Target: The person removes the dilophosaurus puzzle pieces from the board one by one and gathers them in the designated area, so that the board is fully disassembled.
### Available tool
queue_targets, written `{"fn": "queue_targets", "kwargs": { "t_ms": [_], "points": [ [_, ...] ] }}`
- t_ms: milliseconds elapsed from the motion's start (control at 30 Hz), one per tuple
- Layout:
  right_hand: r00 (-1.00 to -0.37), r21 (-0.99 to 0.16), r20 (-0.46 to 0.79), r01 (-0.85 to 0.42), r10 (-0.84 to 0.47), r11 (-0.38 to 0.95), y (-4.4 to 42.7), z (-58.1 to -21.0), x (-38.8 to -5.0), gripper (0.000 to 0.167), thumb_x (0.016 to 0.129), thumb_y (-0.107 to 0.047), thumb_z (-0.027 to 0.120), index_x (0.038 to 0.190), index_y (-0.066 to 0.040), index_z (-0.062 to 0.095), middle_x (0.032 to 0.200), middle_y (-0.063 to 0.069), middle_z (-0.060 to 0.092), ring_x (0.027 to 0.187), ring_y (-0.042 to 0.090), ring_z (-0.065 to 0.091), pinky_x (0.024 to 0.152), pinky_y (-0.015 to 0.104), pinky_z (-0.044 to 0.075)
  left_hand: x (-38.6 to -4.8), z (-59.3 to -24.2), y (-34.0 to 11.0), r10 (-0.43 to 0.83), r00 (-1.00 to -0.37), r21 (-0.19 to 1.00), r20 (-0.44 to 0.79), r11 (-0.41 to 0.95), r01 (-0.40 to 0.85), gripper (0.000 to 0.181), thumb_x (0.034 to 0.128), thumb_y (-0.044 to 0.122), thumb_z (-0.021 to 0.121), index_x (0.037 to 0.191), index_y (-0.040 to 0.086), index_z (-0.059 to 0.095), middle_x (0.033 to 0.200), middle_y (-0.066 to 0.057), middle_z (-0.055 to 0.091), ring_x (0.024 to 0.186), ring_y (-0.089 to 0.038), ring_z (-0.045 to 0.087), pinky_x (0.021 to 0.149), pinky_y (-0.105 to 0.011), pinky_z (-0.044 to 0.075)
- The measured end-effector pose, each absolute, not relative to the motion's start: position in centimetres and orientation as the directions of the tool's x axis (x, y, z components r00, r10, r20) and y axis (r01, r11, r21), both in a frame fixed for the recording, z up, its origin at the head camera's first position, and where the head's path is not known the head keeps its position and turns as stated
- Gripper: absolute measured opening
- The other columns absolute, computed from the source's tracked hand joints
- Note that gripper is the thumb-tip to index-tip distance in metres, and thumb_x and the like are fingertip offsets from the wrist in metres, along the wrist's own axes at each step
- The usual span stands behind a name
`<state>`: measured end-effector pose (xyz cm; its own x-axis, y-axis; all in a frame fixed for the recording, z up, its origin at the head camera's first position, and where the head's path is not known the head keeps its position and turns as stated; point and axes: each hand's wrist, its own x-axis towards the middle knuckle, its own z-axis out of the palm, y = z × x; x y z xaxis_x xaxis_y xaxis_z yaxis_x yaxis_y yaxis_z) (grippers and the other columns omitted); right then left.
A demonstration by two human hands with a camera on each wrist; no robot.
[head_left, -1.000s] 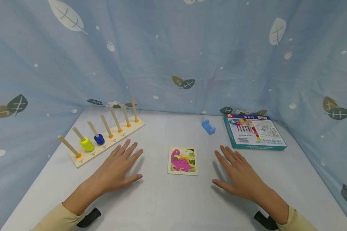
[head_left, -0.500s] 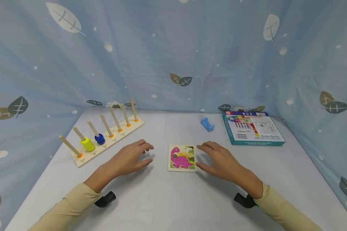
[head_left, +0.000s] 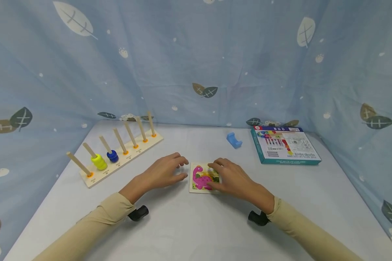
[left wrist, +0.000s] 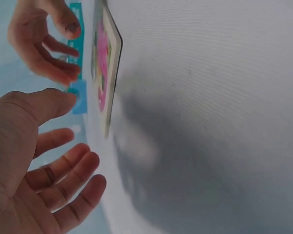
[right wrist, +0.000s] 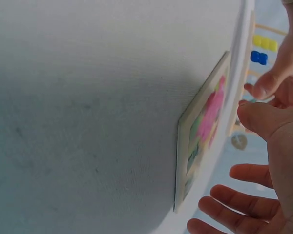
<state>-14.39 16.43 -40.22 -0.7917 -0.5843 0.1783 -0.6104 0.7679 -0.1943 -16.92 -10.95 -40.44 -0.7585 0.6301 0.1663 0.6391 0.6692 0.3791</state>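
Observation:
A square dinosaur puzzle (head_left: pixel 200 181) with a pink long-necked figure and a pale wooden border lies flat in the middle of the table. My left hand (head_left: pixel 166 171) hovers just off its left edge, fingers loosely bent and apart from it. Over the puzzle's right part hangs my right hand (head_left: pixel 232 178), hiding that side in the head view. In the right wrist view, the puzzle (right wrist: pixel 204 127) is apart from the spread fingers (right wrist: pixel 239 207). The left wrist view likewise has nothing between the left thumb and fingers (left wrist: pixel 71 183).
A wooden peg rack (head_left: pixel 117 165) with yellow and blue rings stands at the left. A small blue curved block (head_left: pixel 234 140) lies behind the puzzle, toward the right. At the back right is a flat teal box (head_left: pixel 285 145). Patterned blue cloth (head_left: pixel 170 65) rises behind the table.
Both hands have moved inward toward the puzzle from either side, and their spread fingers have bent. The right hand now covers its right part. The puzzle has stayed in place.

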Motion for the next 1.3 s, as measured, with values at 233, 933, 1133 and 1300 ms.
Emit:
{"fn": "queue_targets", "kwargs": {
  "t_ms": [233,933,1133,1300],
  "points": [
    [-0.783,-0.176,0.158,-0.622,-0.602,0.763,15.8,-40.9,-15.2,0.063,0.081,-0.049,0.08,0.126,-0.006,0.069,0.113,0.008,0.064,0.099,0.021,0.062,0.079,0.035,0.056,-18.2,-40.7,-9.4,0.647,-0.751,0.367,0.132,0.672,0.643,0.036,0.0892,0.03,0.075,0.119,0.011,0.069,0.105,-0.002,0.063,0.092,-0.015,0.062,0.077,-0.035,0.052],
    [-0.756,-0.119,0.216,-0.648,-0.618,0.752,15.4,-42.4,-15.2,0.044,0.08,-0.051,0.08,0.102,-0.013,0.075,0.102,0.004,0.06,0.089,0.017,0.054,0.065,0.028,0.052,-19.9,-41.7,-6.9,0.645,-0.757,0.367,0.105,0.682,0.632,0.028,0.091,0.033,0.073,0.109,0.011,0.071,0.099,-0.001,0.061,0.086,-0.012,0.057,0.074,-0.031,0.049],
    [-0.747,-0.094,0.215,-0.657,-0.629,0.748,15.3,-42.4,-15.2,0.043,0.08,-0.051,0.079,0.1,-0.014,0.074,0.1,0.004,0.06,0.086,0.016,0.053,0.063,0.026,0.051,-20.2,-42.0,-6.7,0.646,-0.758,0.347,0.086,0.694,0.631,0.028,0.0902,0.035,0.074,0.106,0.013,0.071,0.096,0.0,0.058,0.078,-0.011,0.051,0.068,-0.029,0.045],
    [-0.73,-0.093,0.232,-0.674,-0.643,0.732,15.3,-42.5,-15.3,0.04,0.08,-0.048,0.079,0.097,-0.013,0.073,0.098,0.005,0.059,0.085,0.018,0.053,0.06,0.025,0.049,-20.3,-42.1,-6.6,0.641,-0.764,0.355,0.074,0.699,0.621,0.026,0.0883,0.033,0.076,0.103,0.012,0.07,0.096,0.0,0.057,0.077,-0.012,0.049,0.067,-0.029,0.044]
  ]
}}
